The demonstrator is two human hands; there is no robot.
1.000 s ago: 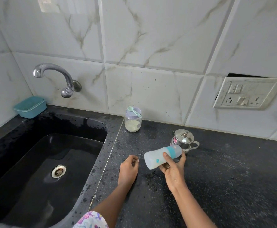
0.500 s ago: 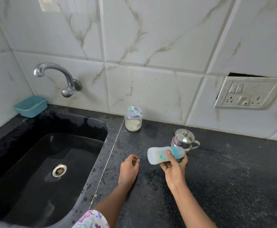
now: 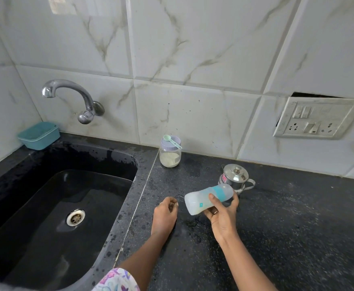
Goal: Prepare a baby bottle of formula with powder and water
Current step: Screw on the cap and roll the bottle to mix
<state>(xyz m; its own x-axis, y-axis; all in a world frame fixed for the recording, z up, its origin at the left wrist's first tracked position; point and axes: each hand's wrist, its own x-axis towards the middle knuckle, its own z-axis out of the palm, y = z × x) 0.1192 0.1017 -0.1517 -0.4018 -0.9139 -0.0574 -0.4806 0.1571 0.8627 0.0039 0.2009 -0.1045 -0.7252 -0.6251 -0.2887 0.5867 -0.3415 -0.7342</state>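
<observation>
Right hand [image 3: 222,217] grips the tilted baby bottle [image 3: 208,198]; left hand [image 3: 165,215] rests curled, seemingly empty. Loose grip risks dropping it.

Steel pot [image 3: 236,177] base hidden behind bottle [image 3: 205,197].

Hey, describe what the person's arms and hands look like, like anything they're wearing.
Both forearms are bare. A short white sleeve with a pink, purple and yellow print shows at the left arm. The right hand wears a ring on one finger; the left hand seems to have a ring too, though it is too small to tell surely.
</observation>
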